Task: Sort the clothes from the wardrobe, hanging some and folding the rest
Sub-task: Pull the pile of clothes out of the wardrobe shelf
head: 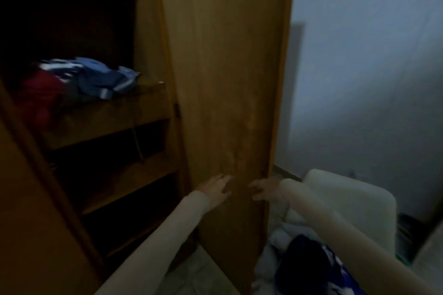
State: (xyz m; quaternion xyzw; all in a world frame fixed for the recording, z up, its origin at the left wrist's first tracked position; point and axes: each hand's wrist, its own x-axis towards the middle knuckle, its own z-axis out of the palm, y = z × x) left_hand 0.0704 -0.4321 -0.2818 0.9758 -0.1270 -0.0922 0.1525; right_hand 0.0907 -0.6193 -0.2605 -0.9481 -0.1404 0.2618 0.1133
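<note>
both hands out at the open wardrobe door

dim, blurred frame; fine detail mostly lost. upper left of the frame is near black, so the top of the wardrobe (148, 19) interior cannot be read. a wooden edge cuts across the lower left corner; what it belongs to is unclear.

wardrobe door (227, 67) stands open down the centre of the frame, top and bottom cut off. left hand (215, 189) and right hand (265, 189) reach forward at lower centre, in front of the door's lower part, fingers spread and loose, grasping nothing; contact with the wood cannot be told. both forearms in pale sleeves (153, 242).

clothes: a heap of blue, white and red garments (79, 81) lies on the upper shelf (115, 115) at centre left, inside the wardrobe. lower shelves dark, contents not readable. a second pile of white and dark blue clothes (299, 261) sits at lower right, partly hidden under the right forearm and cut by the bottom edge.

a pale chair-like back (354, 199) stands behind that pile. grey-blue wall (371, 55) fills the right side. pale floor (203, 270) at bottom centre.
</note>
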